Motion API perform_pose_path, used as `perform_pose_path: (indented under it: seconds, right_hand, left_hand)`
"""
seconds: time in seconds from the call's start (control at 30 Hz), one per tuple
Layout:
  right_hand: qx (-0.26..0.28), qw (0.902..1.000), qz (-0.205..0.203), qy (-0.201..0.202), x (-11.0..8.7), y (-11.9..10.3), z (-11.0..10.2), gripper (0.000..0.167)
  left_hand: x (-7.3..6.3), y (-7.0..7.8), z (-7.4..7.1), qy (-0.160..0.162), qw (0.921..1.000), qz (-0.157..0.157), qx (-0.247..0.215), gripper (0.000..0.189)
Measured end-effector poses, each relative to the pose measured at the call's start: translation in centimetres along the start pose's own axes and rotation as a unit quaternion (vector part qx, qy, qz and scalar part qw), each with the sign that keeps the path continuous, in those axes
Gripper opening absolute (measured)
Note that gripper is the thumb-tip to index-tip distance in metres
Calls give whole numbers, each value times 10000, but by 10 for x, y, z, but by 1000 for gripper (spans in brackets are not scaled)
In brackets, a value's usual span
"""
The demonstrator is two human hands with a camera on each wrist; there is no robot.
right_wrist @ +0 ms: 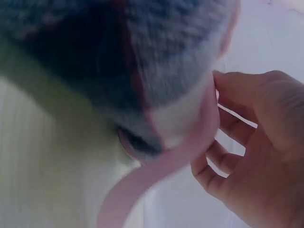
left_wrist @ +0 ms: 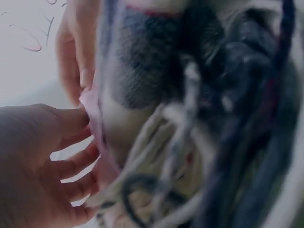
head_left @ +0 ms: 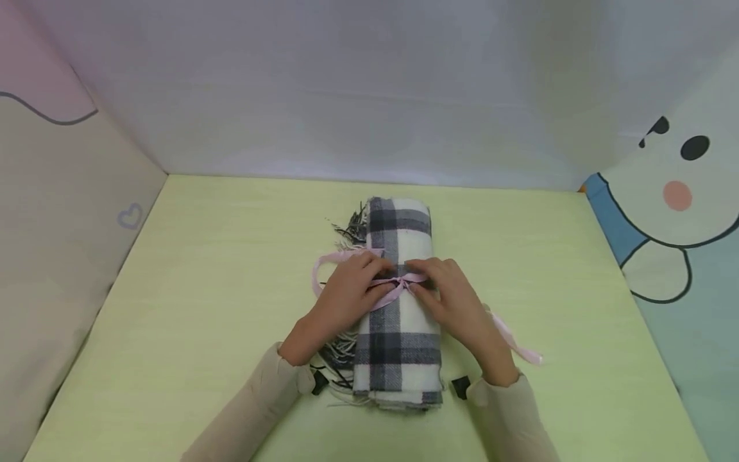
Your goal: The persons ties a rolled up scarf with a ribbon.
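A folded scarf (head_left: 398, 359) in black, grey and white plaid lies lengthwise in the middle of the table, with a pink ribbon (head_left: 398, 292) wrapped around it and crossing in a small knot on top. From the left, my left hand (head_left: 350, 287) holds the ribbon beside the knot between thumb and fingers. My right hand (head_left: 453, 296) does the same on the other side, its thumb close to the knot. In the right wrist view, the ribbon (right_wrist: 175, 159) runs under the right thumb and down the scarf's side. The left palm hides part of the ribbon's loop.
Dark and white fringe (head_left: 340, 350) spreads from the scarf's left side. One ribbon tail (head_left: 522, 350) trails onto the yellow-green table (head_left: 190, 289) past the right wrist. A pale wall (head_left: 346, 96) closes off the back, and printed panels stand on both sides.
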State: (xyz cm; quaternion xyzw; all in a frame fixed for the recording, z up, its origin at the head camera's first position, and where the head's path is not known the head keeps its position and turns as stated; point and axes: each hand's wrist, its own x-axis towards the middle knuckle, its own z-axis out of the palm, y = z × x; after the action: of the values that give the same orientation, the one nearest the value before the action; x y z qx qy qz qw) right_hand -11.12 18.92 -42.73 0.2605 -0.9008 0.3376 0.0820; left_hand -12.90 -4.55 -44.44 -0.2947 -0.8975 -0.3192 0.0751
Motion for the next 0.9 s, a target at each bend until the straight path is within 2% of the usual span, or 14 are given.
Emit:
perform_pose_path:
  seconds: [0.1, 0.2, 0.3, 0.37, 0.5, 0.6, 0.67, 0.73, 0.83, 0.9]
  right_hand:
    - [-81, 9995, -247, 179, 2, -3, 3, 19]
    - [-49, 9981, -405, 472, -1, -4, 1, 15]
    - [48, 9961, -584, 664, -6, -1, -4, 21]
    - [122, 9955, -652, 683, -10, 1, -8, 23]
    - [217, 9963, -626, 551, -19, 5, -17, 26]
    - [195, 9974, -544, 424, -26, 9, -23, 27]
    - [132, 9979, -486, 407, -30, 13, -28, 27]
    - [50, 9980, -422, 462, -35, 18, -31, 29]
    - [-37, 9984, -178, 533, -43, 24, -36, 30]
    - [-68, 9985, 11, 548, -47, 28, -37, 29]
  left_hand:
    - [0, -1, 3, 71, 9998, 113, 168, 12]
    - [-3, -1, -1, 559, 9969, 368, 422, 11]
    - [-7, -3, -10, 1104, 9889, 701, 701, 11]
    - [-11, -4, -17, 1337, 9836, 937, 765, 11]
    - [-18, -8, -29, 1548, 9764, 1323, 725, 13]
    - [-24, -14, -37, 1585, 9751, 1426, 616, 15]
    - [-28, -21, -43, 1616, 9765, 1350, 455, 16]
    - [-33, -28, -50, 1636, 9800, 1119, 160, 16]
    - [-43, -39, -59, 1591, 9841, 336, -708, 14]
    - [-49, -46, -65, 1483, 9797, -328, -1312, 12]
